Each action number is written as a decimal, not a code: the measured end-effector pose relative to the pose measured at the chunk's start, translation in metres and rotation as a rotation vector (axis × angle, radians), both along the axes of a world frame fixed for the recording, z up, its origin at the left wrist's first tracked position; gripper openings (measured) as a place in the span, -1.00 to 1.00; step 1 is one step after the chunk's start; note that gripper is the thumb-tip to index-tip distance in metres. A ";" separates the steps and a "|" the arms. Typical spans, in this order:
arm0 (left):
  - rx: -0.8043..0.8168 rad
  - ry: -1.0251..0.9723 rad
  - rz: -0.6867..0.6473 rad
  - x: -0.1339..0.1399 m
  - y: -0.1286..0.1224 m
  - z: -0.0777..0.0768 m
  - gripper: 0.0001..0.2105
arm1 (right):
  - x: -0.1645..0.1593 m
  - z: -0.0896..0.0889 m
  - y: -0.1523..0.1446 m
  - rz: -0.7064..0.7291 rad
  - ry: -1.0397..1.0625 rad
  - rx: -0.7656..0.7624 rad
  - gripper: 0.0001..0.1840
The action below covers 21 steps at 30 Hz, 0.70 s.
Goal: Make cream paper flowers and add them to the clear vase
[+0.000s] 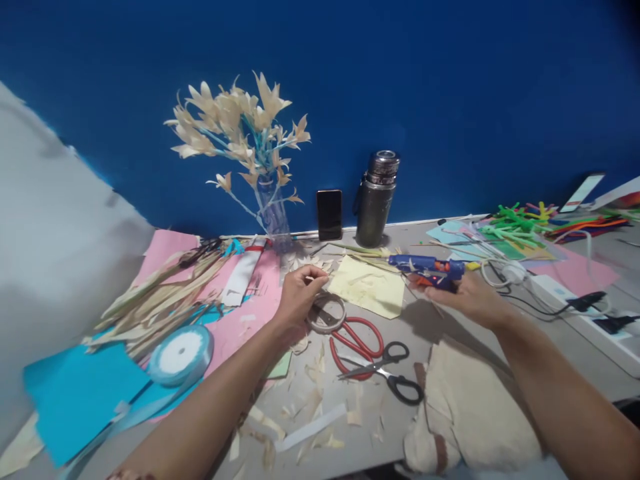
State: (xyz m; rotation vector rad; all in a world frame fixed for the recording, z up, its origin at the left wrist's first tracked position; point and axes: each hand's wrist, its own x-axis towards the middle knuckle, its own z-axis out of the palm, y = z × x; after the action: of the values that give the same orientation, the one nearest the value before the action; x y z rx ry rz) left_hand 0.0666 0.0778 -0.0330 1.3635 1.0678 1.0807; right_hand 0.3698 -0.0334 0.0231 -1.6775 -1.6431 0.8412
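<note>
My left hand [301, 291] is closed in a pinch at the left edge of a pale yellow paper sheet [390, 297]; whatever its fingertips hold is too small to make out. My right hand [469, 297] grips a blue hot glue gun [425, 265], its nozzle pointing left above the sheet's upper right corner. Just below the left hand lies a roll of tape [342, 313]. Red-handled scissors [367, 337] and black-handled scissors [385, 371] overlap on the table, nearer to me.
Behind stand a clear vase [275, 217] of cream husk-like flowers, a phone [329, 215] and a dark thermos [376, 203]. A ribbon roll [180, 353] lies left. A cloth [480, 407] and power strip [585, 323] are right. Scraps litter the front.
</note>
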 end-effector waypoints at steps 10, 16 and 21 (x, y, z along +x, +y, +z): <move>0.094 0.027 0.024 -0.001 -0.003 0.006 -0.91 | -0.055 0.015 0.010 0.209 -0.110 0.009 -0.64; 0.100 0.010 0.002 0.000 -0.006 0.008 -0.90 | -0.058 0.003 0.015 0.193 -0.074 0.007 -0.64; 0.050 -0.033 -0.013 0.001 -0.009 0.006 -0.84 | -0.061 -0.001 0.016 0.186 -0.038 0.015 -0.66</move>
State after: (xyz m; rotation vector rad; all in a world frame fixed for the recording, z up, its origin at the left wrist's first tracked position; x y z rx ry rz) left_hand 0.0680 0.0692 -0.0265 1.3854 1.0125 1.1231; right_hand 0.3089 -0.0173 0.0225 -1.5561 -1.8482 0.8876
